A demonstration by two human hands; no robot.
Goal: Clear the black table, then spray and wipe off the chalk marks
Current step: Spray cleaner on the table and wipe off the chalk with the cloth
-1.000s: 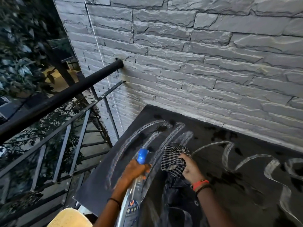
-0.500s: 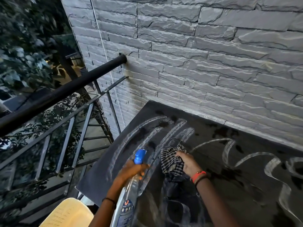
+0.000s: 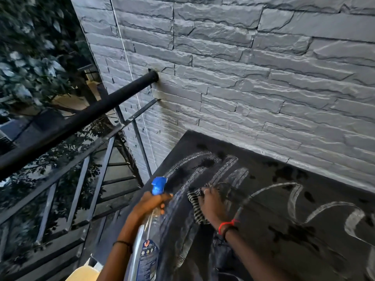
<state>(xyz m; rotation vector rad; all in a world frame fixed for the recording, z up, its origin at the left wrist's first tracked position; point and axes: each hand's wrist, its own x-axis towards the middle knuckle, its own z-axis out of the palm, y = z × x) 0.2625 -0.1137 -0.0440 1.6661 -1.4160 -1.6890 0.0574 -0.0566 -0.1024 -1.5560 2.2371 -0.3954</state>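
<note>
The black table (image 3: 294, 201) stands against the stone wall, covered with white chalk marks (image 3: 292, 196) and dark wet spots. My left hand (image 3: 149, 203) grips a clear spray bottle (image 3: 151, 238) with a blue nozzle that points toward the table's far left corner. My right hand (image 3: 211, 203) presses a black-and-white checked cloth (image 3: 195, 207) flat on the table, over the curved chalk strokes at the left. Smeared, wet streaks run under and around the cloth.
A grey stone wall (image 3: 253, 78) rises right behind the table. A black metal railing (image 3: 81, 120) runs along the left, with foliage beyond it. A pale yellow object (image 3: 83, 274) shows at the bottom edge, left of my left arm.
My right hand has pushed the cloth a little to the left and flattened onto it. My left hand still holds the spray bottle beside it. The camera has shifted slightly.
</note>
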